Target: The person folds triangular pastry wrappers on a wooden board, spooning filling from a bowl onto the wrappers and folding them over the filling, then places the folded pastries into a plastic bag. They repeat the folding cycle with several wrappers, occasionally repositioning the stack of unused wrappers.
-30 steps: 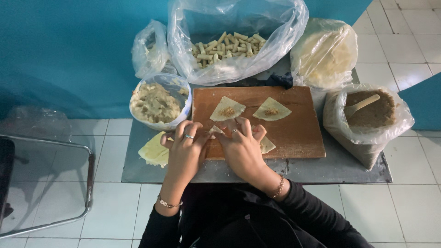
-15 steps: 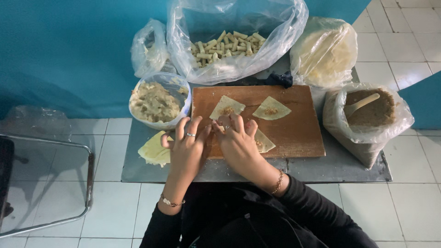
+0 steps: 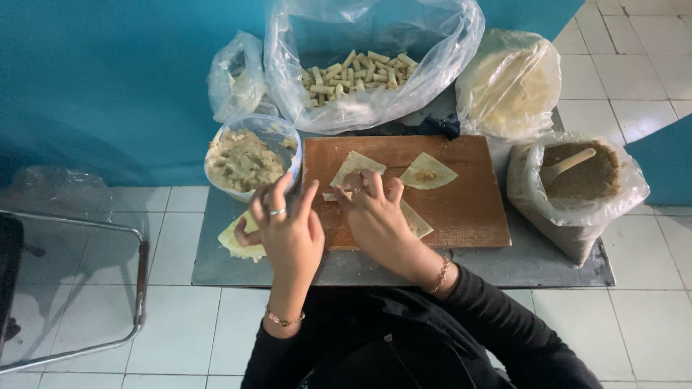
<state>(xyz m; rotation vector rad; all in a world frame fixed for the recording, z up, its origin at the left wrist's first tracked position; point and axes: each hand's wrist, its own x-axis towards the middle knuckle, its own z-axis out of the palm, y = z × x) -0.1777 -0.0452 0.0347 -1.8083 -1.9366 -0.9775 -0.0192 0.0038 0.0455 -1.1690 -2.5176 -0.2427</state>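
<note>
Lifting slightly off the board since the earlier frame, left hand (image 3: 287, 229) is hovering open-fingered while right hand (image 3: 371, 209) is pinching a filled wrapper (image 3: 352, 173) near the wooden board's (image 3: 461, 209) back-left corner, filling bowl (image 3: 249, 155) sitting beside for reach.

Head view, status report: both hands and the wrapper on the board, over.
Left hand and right hand fingers down on the wrapper, rolling it on the wooden board. Second filled wrapper lies apart. Filling bowl beside the left hand, nothing blocking.
</note>
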